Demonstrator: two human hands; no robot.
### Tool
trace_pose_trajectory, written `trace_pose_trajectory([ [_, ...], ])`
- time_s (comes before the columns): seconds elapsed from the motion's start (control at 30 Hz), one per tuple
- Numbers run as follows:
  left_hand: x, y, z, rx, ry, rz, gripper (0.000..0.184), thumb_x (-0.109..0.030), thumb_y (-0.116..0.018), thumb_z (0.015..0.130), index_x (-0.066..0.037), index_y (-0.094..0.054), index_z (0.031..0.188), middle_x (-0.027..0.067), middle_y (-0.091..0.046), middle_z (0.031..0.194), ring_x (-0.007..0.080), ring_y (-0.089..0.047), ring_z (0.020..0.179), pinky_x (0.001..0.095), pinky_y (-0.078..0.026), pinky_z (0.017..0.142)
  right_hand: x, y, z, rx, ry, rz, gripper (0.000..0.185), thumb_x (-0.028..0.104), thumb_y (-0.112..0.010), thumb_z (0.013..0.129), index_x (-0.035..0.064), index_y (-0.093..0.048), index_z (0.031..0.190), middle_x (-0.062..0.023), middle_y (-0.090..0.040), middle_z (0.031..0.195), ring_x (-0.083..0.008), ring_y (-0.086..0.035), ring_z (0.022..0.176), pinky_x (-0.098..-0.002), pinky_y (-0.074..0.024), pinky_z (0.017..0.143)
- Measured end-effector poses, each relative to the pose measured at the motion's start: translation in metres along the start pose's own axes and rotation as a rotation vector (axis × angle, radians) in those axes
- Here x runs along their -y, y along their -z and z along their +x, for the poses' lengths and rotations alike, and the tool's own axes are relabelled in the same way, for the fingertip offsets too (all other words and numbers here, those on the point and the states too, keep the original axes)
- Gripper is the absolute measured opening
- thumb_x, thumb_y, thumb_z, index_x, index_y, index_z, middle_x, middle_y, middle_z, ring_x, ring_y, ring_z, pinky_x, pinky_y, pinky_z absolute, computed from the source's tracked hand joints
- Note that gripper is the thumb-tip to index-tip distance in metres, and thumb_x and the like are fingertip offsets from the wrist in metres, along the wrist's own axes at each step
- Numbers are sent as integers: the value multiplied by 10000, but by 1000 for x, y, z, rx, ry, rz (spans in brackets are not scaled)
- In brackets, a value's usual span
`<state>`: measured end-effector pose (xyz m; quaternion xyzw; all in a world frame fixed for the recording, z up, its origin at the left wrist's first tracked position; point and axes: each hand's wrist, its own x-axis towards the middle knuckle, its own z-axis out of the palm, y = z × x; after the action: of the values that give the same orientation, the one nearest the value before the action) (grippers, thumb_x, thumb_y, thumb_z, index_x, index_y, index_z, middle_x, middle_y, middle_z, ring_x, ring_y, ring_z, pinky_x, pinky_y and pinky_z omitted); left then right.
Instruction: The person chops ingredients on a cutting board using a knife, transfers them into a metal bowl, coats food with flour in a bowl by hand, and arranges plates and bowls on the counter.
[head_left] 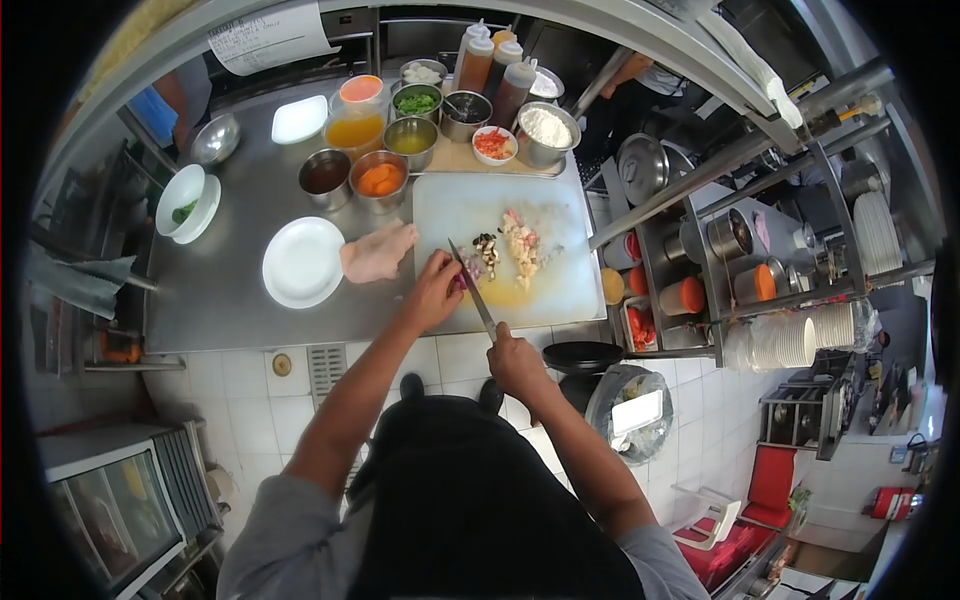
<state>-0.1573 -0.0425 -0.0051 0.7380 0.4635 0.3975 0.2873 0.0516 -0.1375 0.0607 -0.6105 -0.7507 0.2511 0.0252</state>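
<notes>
Near the middle of the frame, the left hand bends its fingers down at the lower left of a white, rectangular cutting board, its fingertips pinching a small purple piece that looks like onion; much of that piece is hidden by the fingers. It lies just right of the left hand, and up and left of the right hand, which is closed around the handle of a long, narrow metal knife. The blade slants toward the upper left, its edge beside the purple piece; whether they touch cannot be told. On the board to the right of the blade lie finely cut purple bits, then a strip of dark-and-white chopped pieces, and farther right a longer heap of pale, pinkish chopped pieces. Left of the board, up and left of the left hand, a flat, pale pink slab of raw meat rests on the steel table, beside a round white plate.
</notes>
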Motion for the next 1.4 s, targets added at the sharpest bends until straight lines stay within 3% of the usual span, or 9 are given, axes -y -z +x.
trace_pose_trajectory([
  [0.1,-2,2,1,-22,-34,27,350,-67,-654,806,23,-567,1132,190,-479,1157,393,-559,1061,442,-474,937,-5,-22,12,14,-61,4,350,147,-531,925,-67,-467,1195,-318,-664,766,-518,-666,713,-600,-541,654],
  [0.3,-7,0,7,-7,-41,12,294,-2,-630,799,12,-580,1088,182,-484,1098,371,-546,1027,432,-484,896,-39,-11,37,11,79,229,290,150,-553,925,-57,-472,1110,-342,-638,761,-544,-640,766,-624,-508,700],
  [0.5,-6,-2,9,-17,-28,-2,257,0,-612,815,27,-579,1068,183,-480,1087,371,-547,1007,435,-482,871,-28,3,18,-67,13,134,278,163,-544,936,-48,-468,1099,-336,-637,747,-545,-639,772,-628,-502,708],
  [0.7,-6,3,11,-23,-151,70,195,14,-581,850,47,-577,1041,190,-509,1055,377,-530,1031,447,-470,883,-8,-12,9,20,-111,58,259,148,-525,937,-43,-466,1101,-342,-644,758,-542,-652,752,-624,-524,689],
  [0.8,3,-1,12,-6,-153,115,223,16,-558,854,49,-578,1073,186,-520,1063,375,-537,1048,444,-472,897,-10,-25,25,-64,-36,81,257,154,-516,941,-39,-464,1103,-345,-645,763,-548,-650,745,-618,-531,688],
  [1.1,8,-1,11,-64,-141,35,147,30,-543,862,44,-563,1007,190,-527,1007,395,-557,965,445,-474,836,2,5,9,-44,-32,89,312,169,-518,945,-39,-460,1171,-333,-660,788,-535,-659,759,-618,-530,708],
  [1.23,12,-3,8,-80,-146,36,156,33,-547,861,36,-563,1016,185,-527,1002,393,-562,937,447,-478,816,-5,-25,15,-5,-119,47,286,171,-527,945,-38,-466,1130,-337,-658,788,-540,-653,756,-618,-526,703],
  [1.4,14,-6,10,-112,-71,-3,222,30,-554,866,17,-564,1088,183,-520,1052,386,-576,900,447,-485,783,-7,7,11,-75,-69,135,249,172,-525,951,-34,-474,1082,-342,-653,785,-548,-644,759,-614,-520,703],
])
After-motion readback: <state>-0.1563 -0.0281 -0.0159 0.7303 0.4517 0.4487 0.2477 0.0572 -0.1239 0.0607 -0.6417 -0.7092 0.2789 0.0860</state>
